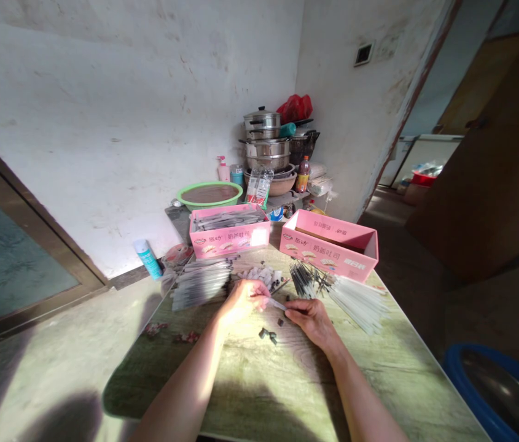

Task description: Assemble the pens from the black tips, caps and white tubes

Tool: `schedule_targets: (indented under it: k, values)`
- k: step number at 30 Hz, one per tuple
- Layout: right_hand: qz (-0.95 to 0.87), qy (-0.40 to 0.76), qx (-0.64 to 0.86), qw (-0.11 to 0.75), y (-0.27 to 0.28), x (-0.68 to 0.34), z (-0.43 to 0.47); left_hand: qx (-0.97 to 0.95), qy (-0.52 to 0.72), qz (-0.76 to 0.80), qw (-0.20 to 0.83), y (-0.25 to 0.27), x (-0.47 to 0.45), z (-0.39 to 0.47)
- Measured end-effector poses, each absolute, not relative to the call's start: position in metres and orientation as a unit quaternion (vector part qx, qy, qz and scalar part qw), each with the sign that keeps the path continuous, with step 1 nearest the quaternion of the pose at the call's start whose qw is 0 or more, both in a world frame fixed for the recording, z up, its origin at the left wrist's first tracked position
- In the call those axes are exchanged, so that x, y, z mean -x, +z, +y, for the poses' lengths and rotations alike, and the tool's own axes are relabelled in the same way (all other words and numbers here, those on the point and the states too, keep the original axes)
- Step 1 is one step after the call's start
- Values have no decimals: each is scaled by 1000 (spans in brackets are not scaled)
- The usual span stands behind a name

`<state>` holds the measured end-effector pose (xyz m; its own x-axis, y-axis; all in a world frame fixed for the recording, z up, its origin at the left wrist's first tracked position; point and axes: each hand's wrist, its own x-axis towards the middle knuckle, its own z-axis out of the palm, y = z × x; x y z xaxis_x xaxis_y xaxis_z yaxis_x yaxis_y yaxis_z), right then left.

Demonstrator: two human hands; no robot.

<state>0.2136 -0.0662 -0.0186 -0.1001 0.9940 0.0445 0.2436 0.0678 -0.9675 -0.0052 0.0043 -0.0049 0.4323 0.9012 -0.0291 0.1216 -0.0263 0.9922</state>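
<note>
Left hand [250, 297] and right hand [308, 316] have both got a pinch on this thin, pale, plastic-looking tube [277, 303]; stubby black bits [273, 337] lie roughly six o'clock of it, on the wood-grain counter [287, 387].

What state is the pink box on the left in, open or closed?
Open: no lid covers the pink box, and thin grey pieces show inside.
</note>
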Motion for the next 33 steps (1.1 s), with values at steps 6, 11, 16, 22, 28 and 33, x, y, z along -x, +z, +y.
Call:
schedule_targets:
  k: [6,11,16,22,28,33]
  values:
    - [-597,449,517,418,-14,-216,-68,-618,337,373,605,-9,6,4]
    - [-603,443,518,415,-16,-214,-67,-659,336,370,562,-7,12,10]
    - [-627,420,517,404,-16,-212,-67,-771,277,377,432,4,6,1]
    - [-613,403,532,423,-18,-213,-65,-800,261,371,393,14,2,-4]
    - [-551,343,569,506,-26,-219,-63,-722,385,490,301,22,72,20]
    - [-582,319,565,489,-24,-215,-64,-634,421,632,149,16,143,33]
